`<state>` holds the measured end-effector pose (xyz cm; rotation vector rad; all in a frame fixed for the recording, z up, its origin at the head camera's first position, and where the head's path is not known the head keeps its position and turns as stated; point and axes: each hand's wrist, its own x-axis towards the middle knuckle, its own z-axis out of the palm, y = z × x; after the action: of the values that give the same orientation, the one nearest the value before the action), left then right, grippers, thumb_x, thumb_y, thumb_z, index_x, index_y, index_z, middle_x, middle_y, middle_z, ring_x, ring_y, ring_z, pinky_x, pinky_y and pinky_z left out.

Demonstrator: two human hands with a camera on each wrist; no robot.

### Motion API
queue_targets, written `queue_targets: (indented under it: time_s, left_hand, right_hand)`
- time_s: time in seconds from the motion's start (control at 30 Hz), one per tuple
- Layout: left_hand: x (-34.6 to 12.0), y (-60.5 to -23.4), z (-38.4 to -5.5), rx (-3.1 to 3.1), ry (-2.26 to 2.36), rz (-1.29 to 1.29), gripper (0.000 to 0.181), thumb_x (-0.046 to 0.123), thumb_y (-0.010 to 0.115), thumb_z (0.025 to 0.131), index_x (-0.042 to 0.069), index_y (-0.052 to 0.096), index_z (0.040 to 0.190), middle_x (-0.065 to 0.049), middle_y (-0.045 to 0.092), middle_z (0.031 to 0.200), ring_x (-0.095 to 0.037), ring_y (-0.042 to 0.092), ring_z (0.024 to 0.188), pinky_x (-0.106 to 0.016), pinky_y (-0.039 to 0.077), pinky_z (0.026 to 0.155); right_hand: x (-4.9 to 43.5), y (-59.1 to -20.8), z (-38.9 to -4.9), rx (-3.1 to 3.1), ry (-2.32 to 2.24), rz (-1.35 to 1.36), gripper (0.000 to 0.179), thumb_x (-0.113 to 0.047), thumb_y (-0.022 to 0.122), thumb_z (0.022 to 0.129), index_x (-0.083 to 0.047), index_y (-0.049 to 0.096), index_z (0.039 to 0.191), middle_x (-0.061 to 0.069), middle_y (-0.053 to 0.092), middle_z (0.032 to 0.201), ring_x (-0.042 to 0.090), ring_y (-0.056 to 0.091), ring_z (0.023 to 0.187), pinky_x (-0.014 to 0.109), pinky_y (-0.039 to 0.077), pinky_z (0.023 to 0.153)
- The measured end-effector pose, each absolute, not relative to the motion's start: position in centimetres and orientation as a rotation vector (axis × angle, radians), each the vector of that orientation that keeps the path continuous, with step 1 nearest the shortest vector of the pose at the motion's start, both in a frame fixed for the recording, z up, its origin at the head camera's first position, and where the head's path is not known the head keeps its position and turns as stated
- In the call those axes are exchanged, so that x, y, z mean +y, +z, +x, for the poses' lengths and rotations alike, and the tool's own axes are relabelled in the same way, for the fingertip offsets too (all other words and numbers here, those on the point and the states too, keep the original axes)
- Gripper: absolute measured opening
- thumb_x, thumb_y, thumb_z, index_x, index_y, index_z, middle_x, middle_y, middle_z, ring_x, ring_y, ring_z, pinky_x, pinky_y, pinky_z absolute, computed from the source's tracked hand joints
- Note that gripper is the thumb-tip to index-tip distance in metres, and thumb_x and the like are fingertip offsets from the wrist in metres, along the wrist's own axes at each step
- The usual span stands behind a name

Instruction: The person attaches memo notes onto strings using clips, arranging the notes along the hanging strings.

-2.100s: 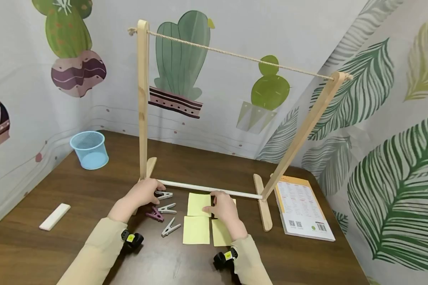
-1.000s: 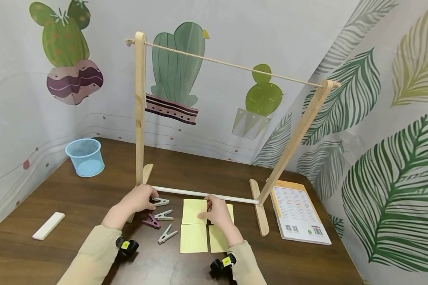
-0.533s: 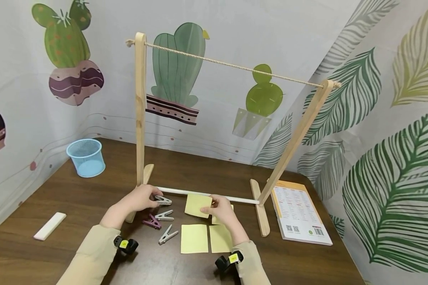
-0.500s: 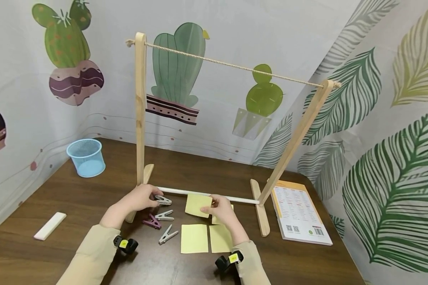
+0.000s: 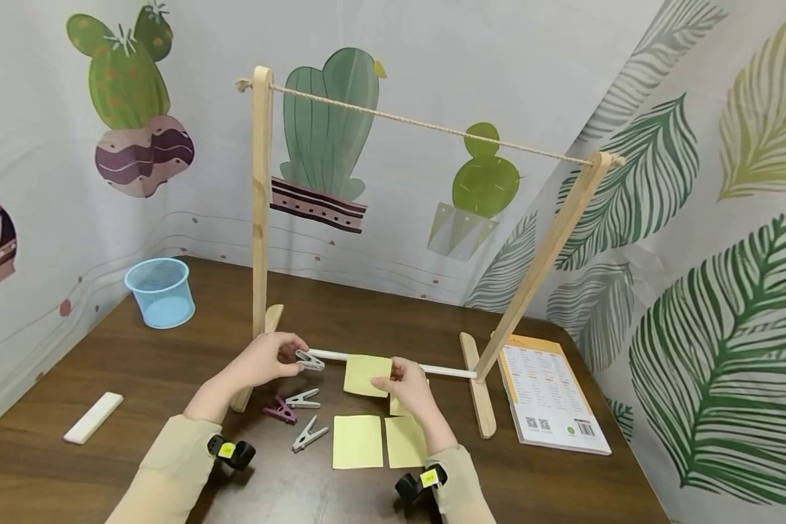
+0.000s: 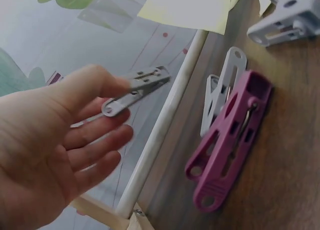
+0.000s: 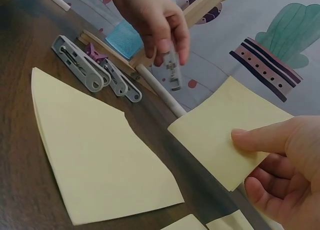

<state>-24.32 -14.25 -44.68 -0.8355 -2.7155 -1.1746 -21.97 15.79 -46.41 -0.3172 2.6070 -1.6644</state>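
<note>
My left hand (image 5: pixel 271 358) pinches a grey clothespin (image 6: pixel 136 90) between thumb and fingers, lifted off the table near the left post. In my right hand (image 5: pixel 414 387) a yellow sticky note (image 5: pixel 367 375) is pinched at its right edge, raised and tilted in front of the white bar. Below it on the table lie more yellow notes (image 5: pixel 357 442), one partly hidden behind the right hand. Two grey clothespins (image 5: pixel 310 434) and a purple clothespin (image 6: pixel 232 140) rest on the table to the left of the notes.
A wooden frame (image 5: pixel 260 204) stands behind the hands, with a rope (image 5: pixel 426 125) strung between its posts and a white bar (image 5: pixel 448 371) low down. Around it are a blue mesh basket (image 5: pixel 161 295), a white block (image 5: pixel 94 418) and a printed booklet (image 5: pixel 553 393).
The right hand has lifted a sticky note off the table. The left hand has picked up a grey clothespin and raised it slightly to the right.
</note>
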Motion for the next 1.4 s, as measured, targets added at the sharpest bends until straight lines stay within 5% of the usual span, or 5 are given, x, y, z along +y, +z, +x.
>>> queue_targets:
  time_s: [0.47, 0.87, 1.13, 1.3, 1.4]
  left_hand:
    - [-13.1, -44.5, -24.2, -2.543, -1.384, -0.697, 0.034, 0.010, 0.071, 0.088, -0.001, 0.067, 0.120, -0.009, 0.070, 0.102, -0.010, 0.063, 0.087, -0.038, 0.057, 0.078]
    - [-12.2, -42.8, -23.7, -2.343, -1.724, -0.589, 0.043, 0.005, 0.072, 0.088, -0.003, 0.060, 0.128, -0.020, 0.062, 0.110, -0.003, 0.065, 0.093, -0.017, 0.054, 0.077]
    - [-12.2, -38.5, -23.6, -2.268, -1.766, -0.569, 0.040, 0.013, 0.077, 0.085, 0.002, 0.065, 0.121, -0.018, 0.069, 0.109, 0.002, 0.065, 0.090, -0.022, 0.055, 0.077]
    - [-12.7, -35.6, -23.9, -2.400, -1.562, -0.660, 0.039, 0.022, 0.079, 0.084, 0.011, 0.069, 0.120, -0.009, 0.069, 0.115, -0.011, 0.066, 0.097, -0.027, 0.054, 0.081]
    - [-12.9, -33.6, -24.3, -2.445, -1.451, -0.739, 0.040, 0.023, 0.079, 0.083, 0.011, 0.069, 0.120, -0.008, 0.070, 0.115, -0.017, 0.066, 0.095, -0.028, 0.053, 0.079]
  right_hand:
    - [15.6, -46.6, -22.2, 2.660, -1.707, -0.302, 0.048, -0.009, 0.078, 0.081, -0.007, 0.033, 0.066, -0.005, 0.030, 0.056, 0.006, 0.029, 0.052, 0.018, 0.026, 0.049]
    - [14.7, -45.8, -22.4, 2.615, -1.725, -0.286, 0.049, -0.003, 0.076, 0.083, 0.016, 0.031, 0.074, 0.000, 0.027, 0.060, 0.009, 0.029, 0.055, 0.020, 0.028, 0.054]
    - [13.6, -43.6, -23.8, 2.663, -1.750, -0.316, 0.048, -0.009, 0.076, 0.083, -0.005, 0.031, 0.066, -0.007, 0.028, 0.058, 0.007, 0.029, 0.053, 0.020, 0.027, 0.052]
    - [12.9, -41.5, -25.1, 2.571, -1.919, -0.356, 0.016, -0.008, 0.073, 0.085, 0.003, 0.062, 0.087, 0.000, 0.061, 0.071, 0.004, 0.050, 0.063, 0.021, 0.042, 0.060]
    - [12.2, -39.5, -25.6, 2.517, -2.014, -0.385, 0.026, -0.006, 0.071, 0.087, 0.006, 0.065, 0.110, 0.015, 0.071, 0.096, 0.005, 0.060, 0.077, 0.022, 0.049, 0.070]
